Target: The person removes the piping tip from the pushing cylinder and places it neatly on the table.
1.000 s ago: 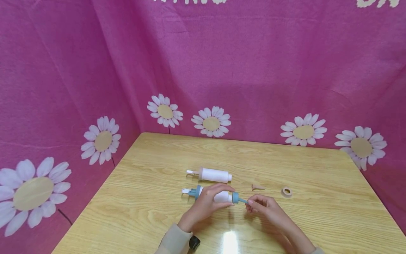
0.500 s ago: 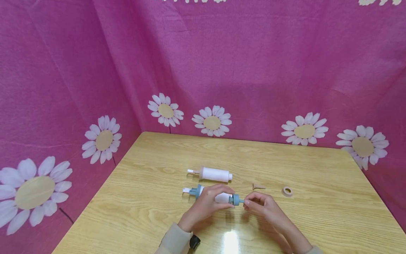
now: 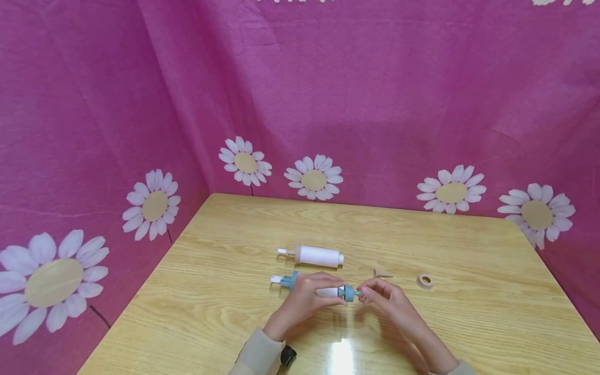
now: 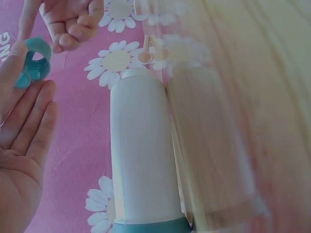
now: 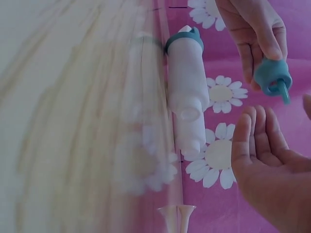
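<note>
My left hand (image 3: 304, 294) pinches a teal ring-shaped cap (image 4: 41, 53) between thumb and fingers. A slim teal golf-tee-shaped spout (image 5: 283, 91) goes through the cap, its wider end on the left side. My right hand (image 3: 391, 307) is at the spout's narrow tip; in the right wrist view its thumb (image 5: 306, 104) stands apart from that tip. Behind and under my left hand lies a white bottle (image 4: 141, 150) with a teal collar and handle (image 3: 283, 282). Part of this bottle is hidden by the hand in the head view.
A second white bottle (image 3: 320, 256) with a tan collar lies just beyond. To its right rest a tan golf-tee-shaped spout (image 3: 383, 273) and a tan ring (image 3: 425, 282). Behind the wooden table (image 3: 469, 245) hangs a pink cloth (image 3: 375, 104) with daisies.
The teal spout has slid left through the cap, so less of its narrow end sticks out and its wide end shows on the left. My right hand moved slightly left.
</note>
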Action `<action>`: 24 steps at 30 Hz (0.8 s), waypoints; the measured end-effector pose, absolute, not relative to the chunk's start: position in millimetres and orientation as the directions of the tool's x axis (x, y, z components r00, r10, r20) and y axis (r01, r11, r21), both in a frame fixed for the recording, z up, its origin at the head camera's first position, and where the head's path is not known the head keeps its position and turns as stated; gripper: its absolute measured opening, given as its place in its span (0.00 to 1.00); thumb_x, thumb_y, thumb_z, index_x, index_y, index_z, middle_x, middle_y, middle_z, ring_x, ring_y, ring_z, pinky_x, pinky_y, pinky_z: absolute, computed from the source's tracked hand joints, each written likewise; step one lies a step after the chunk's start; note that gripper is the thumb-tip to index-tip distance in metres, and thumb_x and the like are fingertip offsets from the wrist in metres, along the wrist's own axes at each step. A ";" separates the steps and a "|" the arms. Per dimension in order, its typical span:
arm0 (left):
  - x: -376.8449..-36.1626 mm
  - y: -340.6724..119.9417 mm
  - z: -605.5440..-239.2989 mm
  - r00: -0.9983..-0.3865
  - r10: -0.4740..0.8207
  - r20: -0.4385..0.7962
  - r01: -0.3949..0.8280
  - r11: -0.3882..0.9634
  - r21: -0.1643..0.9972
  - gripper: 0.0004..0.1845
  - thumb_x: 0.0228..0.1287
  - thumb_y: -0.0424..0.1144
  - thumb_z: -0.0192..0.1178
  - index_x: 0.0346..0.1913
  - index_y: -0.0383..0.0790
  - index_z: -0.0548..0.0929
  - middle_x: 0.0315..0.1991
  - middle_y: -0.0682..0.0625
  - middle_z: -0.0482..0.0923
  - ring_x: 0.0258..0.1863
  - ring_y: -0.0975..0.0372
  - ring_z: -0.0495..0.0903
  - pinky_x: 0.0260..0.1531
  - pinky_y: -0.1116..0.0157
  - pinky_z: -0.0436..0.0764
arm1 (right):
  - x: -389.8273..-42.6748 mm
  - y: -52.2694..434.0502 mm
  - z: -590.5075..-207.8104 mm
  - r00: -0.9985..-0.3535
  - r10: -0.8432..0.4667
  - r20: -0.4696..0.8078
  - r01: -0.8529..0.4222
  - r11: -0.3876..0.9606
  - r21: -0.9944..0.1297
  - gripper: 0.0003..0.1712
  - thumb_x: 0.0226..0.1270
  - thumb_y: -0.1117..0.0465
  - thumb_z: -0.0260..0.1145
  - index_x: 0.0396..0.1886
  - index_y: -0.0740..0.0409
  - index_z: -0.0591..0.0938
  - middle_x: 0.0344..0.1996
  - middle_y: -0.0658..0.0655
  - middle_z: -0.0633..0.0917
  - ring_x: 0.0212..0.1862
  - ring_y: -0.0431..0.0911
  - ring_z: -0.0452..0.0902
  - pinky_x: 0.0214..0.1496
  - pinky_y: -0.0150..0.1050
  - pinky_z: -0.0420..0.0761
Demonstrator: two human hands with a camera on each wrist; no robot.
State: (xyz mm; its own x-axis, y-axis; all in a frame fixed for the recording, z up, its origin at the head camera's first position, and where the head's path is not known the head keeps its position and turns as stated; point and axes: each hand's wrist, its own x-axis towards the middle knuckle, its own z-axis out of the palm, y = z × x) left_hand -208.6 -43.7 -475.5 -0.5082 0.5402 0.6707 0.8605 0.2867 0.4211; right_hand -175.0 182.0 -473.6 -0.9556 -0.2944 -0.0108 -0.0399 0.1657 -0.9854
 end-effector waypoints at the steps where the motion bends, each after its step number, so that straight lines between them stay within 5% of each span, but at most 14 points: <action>1: -208.4 -43.5 -475.1 -0.509 0.537 0.673 0.860 0.286 0.423 0.18 0.50 0.43 0.69 0.43 0.38 0.86 0.41 0.50 0.86 0.41 0.66 0.84 0.45 0.79 0.78 | -174.8 180.2 -473.0 -0.960 -0.281 -0.008 -0.041 0.170 -0.985 0.18 0.69 0.56 0.57 0.47 0.69 0.76 0.38 0.51 0.82 0.41 0.40 0.80 0.49 0.39 0.81; 14: -208.6 -39.4 -476.0 -0.511 0.523 0.682 0.857 0.251 0.450 0.17 0.51 0.41 0.68 0.44 0.37 0.85 0.41 0.48 0.86 0.42 0.66 0.84 0.45 0.78 0.78 | -172.9 172.3 -472.1 -0.962 -0.272 -0.013 -0.032 0.161 -0.987 0.18 0.64 0.57 0.63 0.47 0.67 0.77 0.39 0.51 0.83 0.42 0.38 0.81 0.49 0.37 0.81; 24: -208.6 -42.7 -475.4 -0.570 0.499 0.653 0.818 0.268 0.510 0.12 0.50 0.34 0.69 0.40 0.39 0.86 0.39 0.51 0.86 0.41 0.68 0.84 0.45 0.78 0.78 | -170.6 181.0 -469.7 -0.965 -0.260 0.037 -0.084 0.172 -0.982 0.18 0.65 0.59 0.62 0.49 0.68 0.76 0.39 0.51 0.82 0.41 0.39 0.81 0.48 0.35 0.81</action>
State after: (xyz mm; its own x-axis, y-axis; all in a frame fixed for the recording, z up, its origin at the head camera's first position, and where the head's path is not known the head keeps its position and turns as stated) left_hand -208.6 -42.7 -475.4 -0.5700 0.4989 0.6529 0.8178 0.2675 0.5095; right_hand -170.6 181.0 -469.7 -0.9649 -0.2600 0.0368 -0.0837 0.1715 -0.9816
